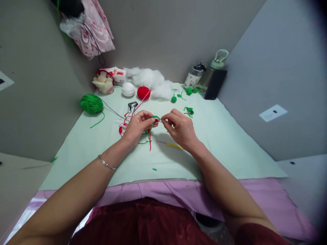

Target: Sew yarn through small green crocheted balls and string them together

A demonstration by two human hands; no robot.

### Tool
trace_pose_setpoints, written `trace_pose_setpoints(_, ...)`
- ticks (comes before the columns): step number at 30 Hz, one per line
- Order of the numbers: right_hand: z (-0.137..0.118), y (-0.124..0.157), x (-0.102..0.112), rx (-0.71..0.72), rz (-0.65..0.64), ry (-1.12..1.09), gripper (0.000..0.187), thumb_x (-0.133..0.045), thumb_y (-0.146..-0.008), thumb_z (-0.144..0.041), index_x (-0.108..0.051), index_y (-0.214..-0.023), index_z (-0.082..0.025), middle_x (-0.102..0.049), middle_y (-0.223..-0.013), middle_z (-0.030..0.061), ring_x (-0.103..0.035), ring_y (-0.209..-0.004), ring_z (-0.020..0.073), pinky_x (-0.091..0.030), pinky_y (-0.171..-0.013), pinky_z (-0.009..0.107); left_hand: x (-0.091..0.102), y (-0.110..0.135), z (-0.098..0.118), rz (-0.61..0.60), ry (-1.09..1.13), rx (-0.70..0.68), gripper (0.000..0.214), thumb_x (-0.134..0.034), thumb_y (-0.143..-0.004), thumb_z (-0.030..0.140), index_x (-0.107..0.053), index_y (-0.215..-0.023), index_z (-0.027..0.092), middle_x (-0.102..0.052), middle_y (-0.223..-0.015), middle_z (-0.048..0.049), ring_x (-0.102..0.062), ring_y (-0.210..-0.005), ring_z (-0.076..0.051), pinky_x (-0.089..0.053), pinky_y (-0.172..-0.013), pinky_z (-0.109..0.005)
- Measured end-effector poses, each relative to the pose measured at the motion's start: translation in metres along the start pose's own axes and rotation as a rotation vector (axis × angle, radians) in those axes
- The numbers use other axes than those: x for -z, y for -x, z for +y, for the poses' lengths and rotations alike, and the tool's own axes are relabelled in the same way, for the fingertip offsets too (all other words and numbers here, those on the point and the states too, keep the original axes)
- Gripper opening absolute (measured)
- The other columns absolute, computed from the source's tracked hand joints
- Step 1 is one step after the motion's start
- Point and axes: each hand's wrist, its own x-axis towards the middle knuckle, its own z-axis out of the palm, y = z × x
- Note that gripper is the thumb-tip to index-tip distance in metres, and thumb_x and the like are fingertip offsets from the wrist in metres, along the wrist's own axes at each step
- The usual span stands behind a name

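My left hand (139,125) is closed in a pinch on a small green and red crocheted piece (154,119) held just above the pale green table cover (219,136). Loose green and red yarn ends (149,137) hang down from it. My right hand (180,127) faces it, its fingertips pinched on a thin needle or thread at the piece; I cannot make out which. A yellow-handled crochet hook (172,145) lies on the cover just below my right hand. A silver bangle (106,163) is on my left wrist.
A green yarn ball (91,103) lies at the left; a red ball (143,92), a white ball (128,89) and white stuffing (150,80) sit at the back. Small green crocheted bits (189,110), a jar (193,77) and a bottle (216,76) are at the back right.
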Motion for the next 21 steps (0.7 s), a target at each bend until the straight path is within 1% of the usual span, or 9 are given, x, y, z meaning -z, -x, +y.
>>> trace_pose_setpoints(5, -0.001, 0.0, -0.001, 0.002, -0.017, 0.025, 0.014, -0.057, -0.095, -0.015, -0.067, -0.087, -0.019, -0.055, -0.077, 0.0003, -0.049, -0.064, 0.0116, -0.035, -0.061, 0.026, -0.002, 0.0, 0.001, 0.017, -0.034, 0.004, 0.029, -0.084, -0.07, 0.025, -0.062, -0.086, 0.017, -0.071, -0.077, 0.0007, -0.074, -0.076, -0.016, -0.058, -0.082, -0.032)
trace_pose_setpoints(9, -0.003, 0.0, -0.001, 0.003, -0.043, 0.057, 0.017, -0.054, -0.097, -0.016, -0.065, -0.085, -0.019, -0.056, -0.078, 0.0013, -0.049, -0.064, 0.0125, -0.035, -0.061, 0.026, -0.001, 0.001, 0.0, 0.011, -0.145, -0.061, 0.027, -0.084, -0.072, 0.029, -0.062, -0.084, 0.017, -0.069, -0.076, 0.0006, -0.072, -0.077, -0.016, -0.055, -0.075, -0.028)
trace_pose_setpoints(12, -0.003, 0.0, -0.003, 0.023, -0.067, 0.088, 0.018, -0.051, -0.098, -0.016, -0.064, -0.085, -0.018, -0.057, -0.08, 0.0026, -0.049, -0.066, 0.0135, -0.036, -0.063, 0.027, -0.001, 0.002, -0.002, 0.012, -0.227, -0.115, 0.027, -0.083, -0.073, 0.03, -0.063, -0.082, 0.017, -0.069, -0.075, 0.0001, -0.07, -0.075, -0.015, -0.054, -0.072, -0.027)
trace_pose_setpoints(16, -0.002, 0.002, -0.009, 0.035, -0.072, 0.135, 0.02, -0.049, -0.099, -0.016, -0.063, -0.085, -0.019, -0.058, -0.081, 0.0039, -0.051, -0.07, 0.0153, -0.035, -0.065, 0.028, -0.002, 0.004, -0.004, 0.012, -0.32, -0.179, 0.022, -0.081, -0.075, 0.028, -0.063, -0.08, 0.017, -0.068, -0.075, 0.0001, -0.067, -0.071, -0.014, -0.054, -0.069, -0.027)
trace_pose_setpoints(18, -0.001, 0.002, -0.011, 0.019, -0.071, 0.122, 0.02, -0.05, -0.098, -0.016, -0.062, -0.084, -0.019, -0.058, -0.081, 0.0039, -0.051, -0.071, 0.0153, -0.035, -0.066, 0.028, -0.003, 0.005, -0.004, -0.002, -0.354, -0.195, 0.018, -0.079, -0.076, 0.027, -0.064, -0.081, 0.017, -0.068, -0.076, 0.0001, -0.066, -0.071, -0.013, -0.053, -0.069, -0.027)
trace_pose_setpoints(21, 0.0, 0.001, -0.011, -0.047, -0.074, 0.028, 0.013, -0.055, -0.097, -0.018, -0.063, -0.087, -0.019, -0.059, -0.081, 0.0021, -0.049, -0.067, 0.0134, -0.035, -0.065, 0.027, -0.003, 0.004, -0.003, -0.012, -0.364, -0.212, 0.016, -0.077, -0.078, 0.026, -0.064, -0.083, 0.018, -0.067, -0.076, 0.0, -0.066, -0.072, -0.013, -0.053, -0.069, -0.027)
